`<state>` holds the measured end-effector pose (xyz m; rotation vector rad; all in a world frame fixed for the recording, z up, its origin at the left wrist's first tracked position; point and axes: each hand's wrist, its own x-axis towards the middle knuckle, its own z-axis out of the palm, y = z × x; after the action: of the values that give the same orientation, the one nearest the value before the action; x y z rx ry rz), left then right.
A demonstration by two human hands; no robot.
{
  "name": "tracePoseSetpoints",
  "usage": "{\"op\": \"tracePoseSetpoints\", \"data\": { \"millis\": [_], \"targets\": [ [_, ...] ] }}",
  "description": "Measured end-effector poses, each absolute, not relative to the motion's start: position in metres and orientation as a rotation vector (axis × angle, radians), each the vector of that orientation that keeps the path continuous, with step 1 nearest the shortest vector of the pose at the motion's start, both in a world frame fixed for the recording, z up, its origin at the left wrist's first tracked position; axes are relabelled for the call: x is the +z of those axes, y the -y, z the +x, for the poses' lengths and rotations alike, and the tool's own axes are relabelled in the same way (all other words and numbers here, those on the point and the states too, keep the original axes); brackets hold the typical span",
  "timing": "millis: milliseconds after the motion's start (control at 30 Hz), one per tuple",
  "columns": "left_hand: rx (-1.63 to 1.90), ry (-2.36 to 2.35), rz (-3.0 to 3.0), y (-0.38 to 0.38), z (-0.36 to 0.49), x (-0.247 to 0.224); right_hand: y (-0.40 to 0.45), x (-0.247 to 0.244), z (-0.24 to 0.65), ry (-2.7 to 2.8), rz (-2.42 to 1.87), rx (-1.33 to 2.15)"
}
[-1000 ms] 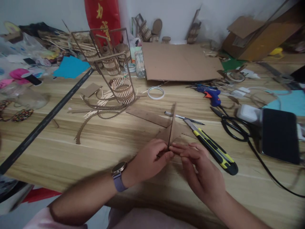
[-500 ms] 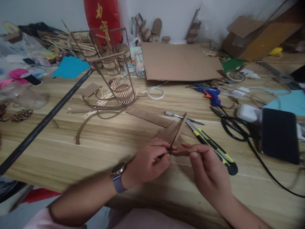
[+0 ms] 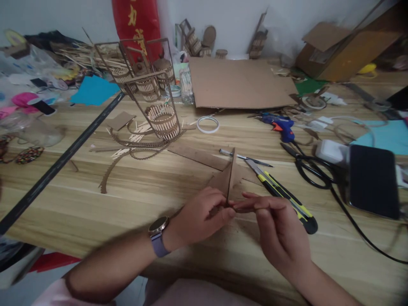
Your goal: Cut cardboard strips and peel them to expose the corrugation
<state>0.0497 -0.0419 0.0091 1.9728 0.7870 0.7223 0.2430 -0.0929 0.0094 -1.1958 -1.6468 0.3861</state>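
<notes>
My left hand [image 3: 204, 216], with a watch on its wrist, pinches the near end of a narrow brown cardboard strip [image 3: 232, 170]. The strip points up and away from me. My right hand [image 3: 282, 231] has its fingers pressed together, their tips meeting the same end of the strip; the exact contact is partly hidden. Under the strip lies a piece of cardboard [image 3: 219, 178] on the table. A longer flat cardboard strip [image 3: 199, 156] and a pen [image 3: 231, 153] are just beyond. Right of the strip rests a yellow and black utility knife [image 3: 283, 193].
A small stick bucket [image 3: 164, 123] with a tall handle stands behind, left, amid cardboard trimmings [image 3: 108, 172]. A roll of tape [image 3: 208, 124], a cardboard sheet [image 3: 242, 83] and a blue glue gun [image 3: 285, 127] lie further back. Black scissors [image 3: 312, 172] and a phone [image 3: 373, 180] are at right.
The strip's far end has swung left, so the strip now stands more upright in view. My left thumb has shifted slightly right, toward my right fingertips.
</notes>
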Motion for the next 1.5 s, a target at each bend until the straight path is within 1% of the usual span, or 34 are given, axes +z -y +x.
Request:
{"op": "tracePoseSetpoints", "data": {
  "millis": [67,200,333,500,733,900,1333,1400,1500],
  "targets": [
    [0.707,-0.776,1.983,0.042,0.050,0.008,0.095,0.009,0.243,1.691,-1.185,0.385],
    [0.770,-0.761,1.935,0.045,0.050,0.009,0.093,0.007,0.244,1.688,-1.136,0.530],
    [0.834,-0.766,1.920,0.047,0.052,0.010,0.090,0.007,0.242,1.760,-1.122,0.452],
    [0.825,-0.759,1.960,0.048,0.053,0.010,0.091,0.007,0.242,1.816,-1.183,0.353],
    [0.817,-0.757,1.961,0.049,0.051,0.012,0.094,0.002,0.243,1.730,-1.180,0.395],
    [0.841,-0.720,1.930,0.049,0.051,0.011,0.093,0.003,0.244,1.577,-1.242,0.546],
    [0.830,-0.679,1.940,0.047,0.050,0.009,0.080,0.004,0.244,1.100,-1.132,1.119],
    [0.824,-0.671,1.934,0.047,0.050,0.008,0.079,0.003,0.245,1.090,-1.125,1.136],
    [0.799,-0.706,1.906,0.047,0.050,0.008,0.082,0.002,0.244,1.197,-1.161,1.018]
  ]
}}
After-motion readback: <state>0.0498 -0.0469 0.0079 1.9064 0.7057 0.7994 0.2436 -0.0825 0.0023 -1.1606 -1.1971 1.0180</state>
